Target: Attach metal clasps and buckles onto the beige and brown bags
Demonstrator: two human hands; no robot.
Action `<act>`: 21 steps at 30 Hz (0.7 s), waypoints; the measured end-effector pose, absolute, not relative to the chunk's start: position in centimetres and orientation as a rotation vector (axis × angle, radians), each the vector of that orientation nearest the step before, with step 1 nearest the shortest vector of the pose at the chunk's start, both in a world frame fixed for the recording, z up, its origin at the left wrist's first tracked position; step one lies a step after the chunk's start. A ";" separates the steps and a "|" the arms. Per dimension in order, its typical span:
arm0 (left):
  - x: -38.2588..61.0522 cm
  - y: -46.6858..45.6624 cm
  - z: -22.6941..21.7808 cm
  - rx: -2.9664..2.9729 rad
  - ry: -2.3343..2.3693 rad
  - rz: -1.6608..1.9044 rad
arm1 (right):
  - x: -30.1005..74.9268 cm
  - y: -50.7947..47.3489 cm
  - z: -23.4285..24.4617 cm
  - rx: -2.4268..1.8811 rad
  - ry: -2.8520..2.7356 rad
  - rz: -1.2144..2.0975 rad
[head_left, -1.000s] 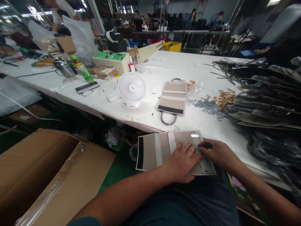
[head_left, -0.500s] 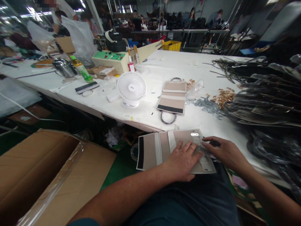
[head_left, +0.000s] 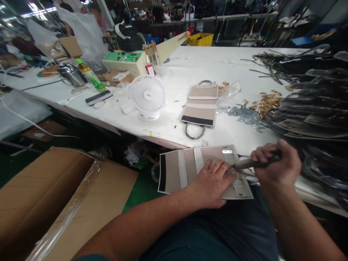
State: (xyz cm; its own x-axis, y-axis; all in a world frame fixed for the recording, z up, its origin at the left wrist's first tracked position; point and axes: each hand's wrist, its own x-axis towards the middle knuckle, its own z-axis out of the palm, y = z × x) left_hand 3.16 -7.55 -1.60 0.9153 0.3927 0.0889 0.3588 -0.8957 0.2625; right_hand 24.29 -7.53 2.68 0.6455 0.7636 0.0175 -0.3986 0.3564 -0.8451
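Note:
On my lap and against the table edge lies a flat beige-and-white bag panel [head_left: 189, 165], with a black strip at its left end and a wrapped handle loop [head_left: 155, 171] beyond it. My left hand [head_left: 209, 185] rests flat on its right half, fingers spread. My right hand [head_left: 277, 163] is wrapped around a hand tool [head_left: 248, 164] with a greyish shaft; its exact kind I cannot tell. The tool's tip meets the panel beside my left fingertips, near a small bright metal plate [head_left: 227, 151]. What lies under the tip is too blurred to make out.
On the white table [head_left: 163, 132] are a similar panel [head_left: 201, 105], a white fan [head_left: 148, 95], grey metal pieces [head_left: 248, 115] and gold-coloured pieces [head_left: 268, 103]. Wrapped dark bag parts [head_left: 320, 112] are piled at right. An open cardboard box [head_left: 103, 195] stands at lower left.
My right hand has lifted and turned, so the tool's shaft now shows, its tip on the panel. My left hand stays on the panel. The view has shifted slightly.

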 end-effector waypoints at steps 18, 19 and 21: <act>2.6 -7.5 -2.8 2.769 0.581 0.237 | 19.2 -9.9 2.6 -1.253 -1.474 0.473; 2.6 -7.6 -2.8 2.769 0.594 0.238 | 19.4 -9.8 2.6 -1.253 -1.509 0.475; 2.5 -7.7 -2.6 2.777 0.595 0.235 | 19.9 -9.5 2.7 -1.267 -1.419 0.515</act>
